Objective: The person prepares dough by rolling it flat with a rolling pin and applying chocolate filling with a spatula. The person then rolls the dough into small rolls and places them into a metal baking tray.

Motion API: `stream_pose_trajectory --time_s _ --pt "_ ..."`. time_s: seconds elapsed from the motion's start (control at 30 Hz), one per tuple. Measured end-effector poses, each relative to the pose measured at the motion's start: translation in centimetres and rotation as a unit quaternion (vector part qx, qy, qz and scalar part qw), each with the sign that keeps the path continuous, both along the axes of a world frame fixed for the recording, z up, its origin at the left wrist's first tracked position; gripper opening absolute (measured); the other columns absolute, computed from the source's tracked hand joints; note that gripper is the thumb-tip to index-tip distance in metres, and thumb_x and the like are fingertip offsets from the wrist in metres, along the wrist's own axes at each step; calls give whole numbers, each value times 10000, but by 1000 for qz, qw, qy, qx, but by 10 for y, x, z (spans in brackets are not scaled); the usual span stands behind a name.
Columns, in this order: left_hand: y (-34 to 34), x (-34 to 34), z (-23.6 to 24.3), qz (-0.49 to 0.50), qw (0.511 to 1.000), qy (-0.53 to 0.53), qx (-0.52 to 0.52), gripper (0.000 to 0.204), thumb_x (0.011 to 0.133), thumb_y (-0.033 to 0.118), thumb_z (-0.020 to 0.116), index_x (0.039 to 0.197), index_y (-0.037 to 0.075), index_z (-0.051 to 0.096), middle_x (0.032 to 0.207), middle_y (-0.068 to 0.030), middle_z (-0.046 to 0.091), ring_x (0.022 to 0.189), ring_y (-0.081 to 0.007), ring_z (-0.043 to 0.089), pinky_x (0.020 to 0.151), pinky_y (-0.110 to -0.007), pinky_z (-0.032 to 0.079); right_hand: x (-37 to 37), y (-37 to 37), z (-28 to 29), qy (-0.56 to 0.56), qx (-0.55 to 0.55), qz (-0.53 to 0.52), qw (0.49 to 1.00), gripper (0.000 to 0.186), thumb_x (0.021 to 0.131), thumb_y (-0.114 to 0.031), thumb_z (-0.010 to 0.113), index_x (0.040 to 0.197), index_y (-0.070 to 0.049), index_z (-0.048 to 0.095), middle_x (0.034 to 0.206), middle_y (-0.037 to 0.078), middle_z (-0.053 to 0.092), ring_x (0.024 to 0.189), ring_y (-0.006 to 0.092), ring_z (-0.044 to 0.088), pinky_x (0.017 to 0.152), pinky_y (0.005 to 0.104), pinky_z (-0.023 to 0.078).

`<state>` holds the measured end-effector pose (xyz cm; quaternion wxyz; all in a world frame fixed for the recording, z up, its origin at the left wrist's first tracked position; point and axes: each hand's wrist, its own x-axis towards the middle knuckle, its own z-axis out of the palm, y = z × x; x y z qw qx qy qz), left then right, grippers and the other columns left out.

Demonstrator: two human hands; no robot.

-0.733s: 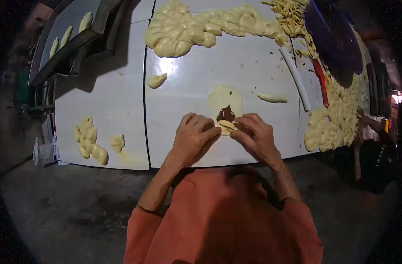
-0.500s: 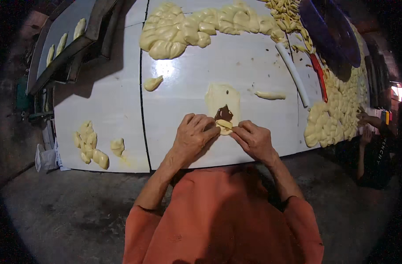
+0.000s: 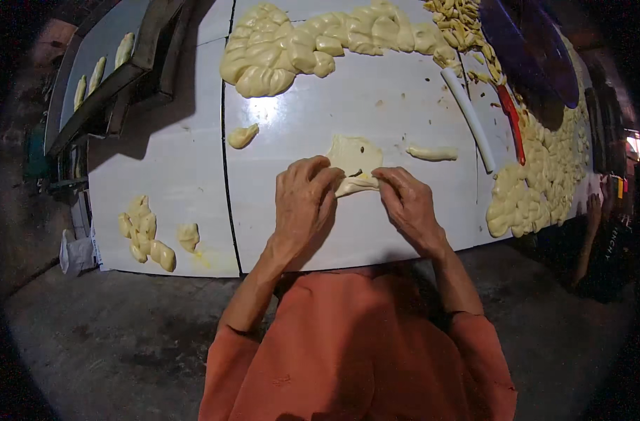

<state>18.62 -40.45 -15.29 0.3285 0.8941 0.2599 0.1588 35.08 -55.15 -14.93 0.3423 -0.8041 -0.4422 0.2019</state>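
Observation:
A thin sheet of pale dough (image 3: 353,151) lies flat on the white table in front of me, its near edge folded over. My left hand (image 3: 303,203) pinches the left end of that fold, fingers bent and pressed together. At the fold's right end, my right hand (image 3: 409,209) grips the dough between thumb and fingers. A sliver of dark brown filling (image 3: 357,173) shows just beyond the fold; the rest is covered. One small dark spot sits farther up the sheet. To the right lies a slim dough roll (image 3: 432,153).
Dough pieces (image 3: 264,59) cluster at the back and a lone one (image 3: 243,136) lies left. More dough (image 3: 534,189), a white rod (image 3: 468,119), a red-handled tool (image 3: 510,123) and a dark blue basin (image 3: 537,49) are right. Dark trays (image 3: 116,91) stand far left. Another person's arm (image 3: 590,231) shows far right.
Both hands have moved slightly away from me, folding the near dough edge over. The yellowish strip is now hidden, and most of the brown filling is covered.

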Motion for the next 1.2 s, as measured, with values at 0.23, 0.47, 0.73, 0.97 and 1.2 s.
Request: stream_pose_trajectory --time_s 0.23,0.47,0.73,0.97,1.2 --pt "2 -1 -1 -73 997 2 16 306 870 216 741 1159 116 741 1304 -132 612 1264 -326 524 1064 -487 360 5 8 -1 -93 -7 159 983 283 951 -218 693 1218 -127 697 1065 73 645 851 268 704 692 363 585" --pt "0 8 -9 -62 997 -15 49 164 873 212 746 975 88 777 1305 -108 617 1272 -311 509 1015 -477 369 15 15 -3 -55 -51 156 985 240 974 -304 662 1001 -68 695 999 76 648 820 288 695 683 416 559" --pt "3 -1 -7 -82 995 -26 43 230 826 217 790 1017 113 720 1273 -89 606 1242 -313 534 969 -460 421 12 8 -6 -130 15 150 980 237 907 -270 742 1054 -88 706 986 77 670 777 273 691 654 383 561" --pt "6 0 -13 -111 990 -22 89 264 831 270 796 1040 128 724 1267 -57 608 1279 -290 528 999 -454 427 22 2 -13 -210 45 209 954 273 858 -304 797 999 -80 731 944 64 655 731 221 669 605 343 537" --pt "8 8 -11 -43 997 -29 49 164 879 192 744 964 54 724 1204 -122 659 1168 -349 585 977 -483 451 19 9 -18 -179 47 99 978 162 896 -209 754 941 -69 686 933 80 652 730 247 680 602 371 541"
